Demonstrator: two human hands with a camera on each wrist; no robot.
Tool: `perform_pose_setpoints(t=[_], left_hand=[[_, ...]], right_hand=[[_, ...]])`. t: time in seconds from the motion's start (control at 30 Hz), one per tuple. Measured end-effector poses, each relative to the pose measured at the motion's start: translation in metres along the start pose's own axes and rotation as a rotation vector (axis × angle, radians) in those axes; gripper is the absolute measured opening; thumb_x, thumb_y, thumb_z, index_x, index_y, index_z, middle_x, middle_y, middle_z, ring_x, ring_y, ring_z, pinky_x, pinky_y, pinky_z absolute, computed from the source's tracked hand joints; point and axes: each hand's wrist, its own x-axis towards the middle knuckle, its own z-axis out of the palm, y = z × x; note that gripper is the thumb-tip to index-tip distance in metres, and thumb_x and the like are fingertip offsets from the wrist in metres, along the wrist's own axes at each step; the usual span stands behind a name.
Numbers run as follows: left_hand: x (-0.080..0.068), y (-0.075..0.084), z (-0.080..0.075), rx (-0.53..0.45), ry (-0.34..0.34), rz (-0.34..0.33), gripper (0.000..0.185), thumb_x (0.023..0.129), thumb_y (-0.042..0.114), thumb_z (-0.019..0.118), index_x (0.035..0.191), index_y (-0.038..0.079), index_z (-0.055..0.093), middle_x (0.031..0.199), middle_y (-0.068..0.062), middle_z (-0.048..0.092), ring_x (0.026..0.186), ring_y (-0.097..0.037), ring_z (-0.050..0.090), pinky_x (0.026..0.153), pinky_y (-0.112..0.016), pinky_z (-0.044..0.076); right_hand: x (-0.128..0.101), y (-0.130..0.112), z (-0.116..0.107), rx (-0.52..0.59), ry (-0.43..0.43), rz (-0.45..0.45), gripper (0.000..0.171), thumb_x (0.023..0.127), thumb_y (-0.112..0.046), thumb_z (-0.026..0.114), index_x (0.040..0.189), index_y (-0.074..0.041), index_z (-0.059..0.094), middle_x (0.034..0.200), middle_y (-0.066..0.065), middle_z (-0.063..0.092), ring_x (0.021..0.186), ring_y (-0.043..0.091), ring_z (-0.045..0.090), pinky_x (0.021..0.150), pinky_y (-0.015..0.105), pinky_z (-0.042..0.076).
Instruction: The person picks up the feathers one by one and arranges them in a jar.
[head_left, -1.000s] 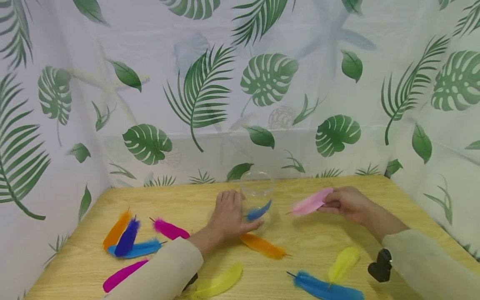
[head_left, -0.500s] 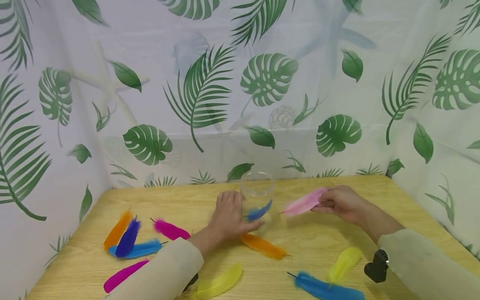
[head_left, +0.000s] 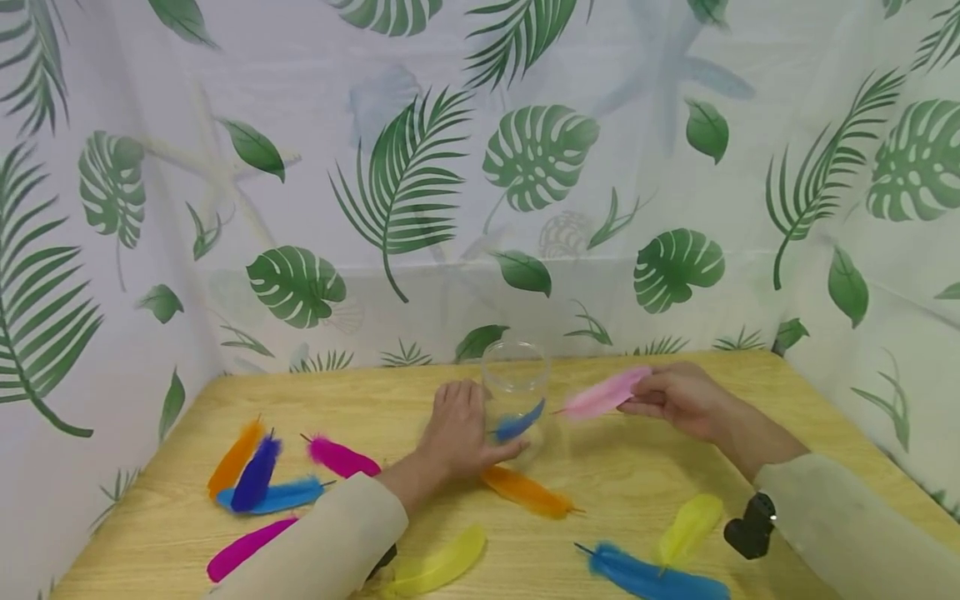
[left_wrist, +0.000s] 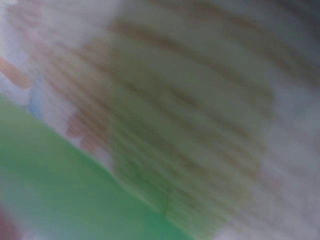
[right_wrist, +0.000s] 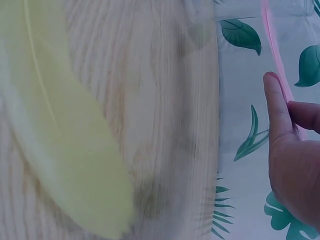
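Note:
In the head view my right hand (head_left: 681, 400) pinches a pale pink feather (head_left: 603, 395) between thumb and fingers at its soft end. The feather hangs above the table, its thin quill pointing left towards a clear jar (head_left: 517, 387). Seen edge-on in the right wrist view, the pink feather (right_wrist: 272, 45) sits between finger and thumb, with the clear rim of the jar behind it. My left hand (head_left: 457, 429) holds the jar from its left side, thumb across the front. Inside the jar lies a blue feather (head_left: 519, 423). The left wrist view is too blurred to read.
An orange feather (head_left: 528, 492) lies just before the jar. Yellow (head_left: 442, 567) and blue feathers (head_left: 652, 575) lie near the front, with another yellow feather (head_left: 688, 529) at right. Several orange, purple, blue and magenta feathers spread at left. A leaf-printed cloth (head_left: 420, 317) borders the table.
My right hand has moved a little left and up, bringing the pink feather's quill closer to the jar. The left hand and the jar have stayed put.

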Motion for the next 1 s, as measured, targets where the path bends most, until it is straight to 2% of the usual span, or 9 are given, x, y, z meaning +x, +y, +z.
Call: perform_pose_setpoints(t=[0.1, 0.3, 0.37, 0.5, 0.6, 0.77, 0.83, 0.9, 1.0], left_hand=[[0.000, 0.000, 0.001, 0.000, 0.003, 0.000, 0.082, 0.081, 0.078, 0.055, 0.117, 0.004, 0.050, 0.102, -0.005, 0.049, 0.109, -0.028, 0.044, 0.100, -0.041, 0.033], [0.000, 0.000, 0.002, 0.007, -0.007, -0.008, 0.084, 0.081, 0.080, 0.053, 0.117, 0.005, 0.050, 0.102, -0.005, 0.048, 0.110, -0.028, 0.043, 0.100, -0.041, 0.033], [-0.001, 0.001, 0.002, 0.008, -0.008, -0.008, 0.084, 0.081, 0.080, 0.053, 0.117, 0.005, 0.050, 0.102, -0.005, 0.048, 0.110, -0.028, 0.043, 0.100, -0.041, 0.033], [-0.001, 0.001, 0.002, 0.009, -0.006, -0.004, 0.084, 0.081, 0.080, 0.054, 0.117, 0.004, 0.050, 0.102, -0.006, 0.048, 0.109, -0.028, 0.044, 0.100, -0.042, 0.033], [-0.002, 0.001, 0.001, 0.002, -0.005, 0.001, 0.084, 0.081, 0.079, 0.055, 0.117, 0.004, 0.050, 0.102, -0.006, 0.048, 0.110, -0.029, 0.044, 0.100, -0.042, 0.033], [-0.001, 0.000, 0.002, 0.000, -0.008, 0.000, 0.083, 0.081, 0.079, 0.055, 0.118, 0.004, 0.050, 0.103, -0.006, 0.048, 0.111, -0.029, 0.043, 0.100, -0.042, 0.033], [-0.001, 0.000, 0.001, 0.002, -0.011, -0.002, 0.083, 0.081, 0.078, 0.055, 0.119, 0.004, 0.050, 0.104, -0.006, 0.049, 0.112, -0.029, 0.044, 0.101, -0.042, 0.033], [-0.001, 0.000, 0.001, 0.004, -0.018, -0.006, 0.084, 0.081, 0.079, 0.055, 0.119, 0.004, 0.050, 0.104, -0.006, 0.049, 0.112, -0.029, 0.044, 0.101, -0.042, 0.033], [0.000, 0.001, 0.000, -0.004, -0.026, -0.010, 0.084, 0.081, 0.079, 0.054, 0.120, 0.004, 0.050, 0.105, -0.006, 0.049, 0.112, -0.029, 0.044, 0.101, -0.042, 0.033]], right_hand=[[0.000, -0.001, 0.001, -0.010, 0.005, -0.015, 0.013, 0.097, 0.010, 0.048, 0.104, 0.007, 0.058, 0.098, 0.009, 0.068, 0.093, 0.020, 0.073, 0.087, 0.035, 0.058], [0.000, -0.006, 0.007, 0.004, 0.038, -0.031, 0.017, 0.096, 0.011, 0.047, 0.108, 0.007, 0.058, 0.096, 0.007, 0.067, 0.091, 0.019, 0.073, 0.087, 0.035, 0.058], [0.000, -0.008, 0.009, 0.004, 0.050, -0.029, 0.026, 0.096, 0.011, 0.049, 0.122, 0.011, 0.052, 0.098, 0.005, 0.067, 0.093, 0.018, 0.072, 0.091, 0.037, 0.056], [0.000, -0.012, 0.011, 0.002, 0.051, -0.031, 0.060, 0.097, 0.010, 0.049, 0.148, 0.016, 0.019, 0.103, 0.001, 0.067, 0.096, 0.014, 0.071, 0.094, 0.038, 0.054], [0.000, -0.017, 0.011, 0.014, 0.042, -0.042, 0.067, 0.098, 0.010, 0.048, 0.151, 0.016, 0.007, 0.102, -0.001, 0.067, 0.096, 0.013, 0.070, 0.093, 0.036, 0.055], [0.000, -0.026, 0.012, 0.014, 0.049, -0.065, 0.063, 0.099, 0.008, 0.048, 0.151, 0.015, 0.013, 0.110, 0.003, 0.065, 0.098, 0.012, 0.070, 0.095, 0.036, 0.053], [0.000, -0.030, 0.013, 0.010, 0.050, -0.073, 0.066, 0.099, 0.008, 0.047, 0.153, 0.013, 0.009, 0.131, 0.017, 0.056, 0.099, 0.010, 0.069, 0.098, 0.037, 0.051], [0.000, -0.033, 0.014, 0.008, 0.052, -0.078, 0.070, 0.100, 0.007, 0.045, 0.155, 0.011, 0.002, 0.149, 0.026, 0.037, 0.099, 0.007, 0.068, 0.102, 0.037, 0.048], [0.001, -0.038, 0.017, 0.021, 0.048, -0.090, 0.071, 0.101, 0.007, 0.043, 0.155, 0.008, -0.003, 0.157, 0.026, 0.019, 0.100, 0.005, 0.067, 0.104, 0.037, 0.046]])
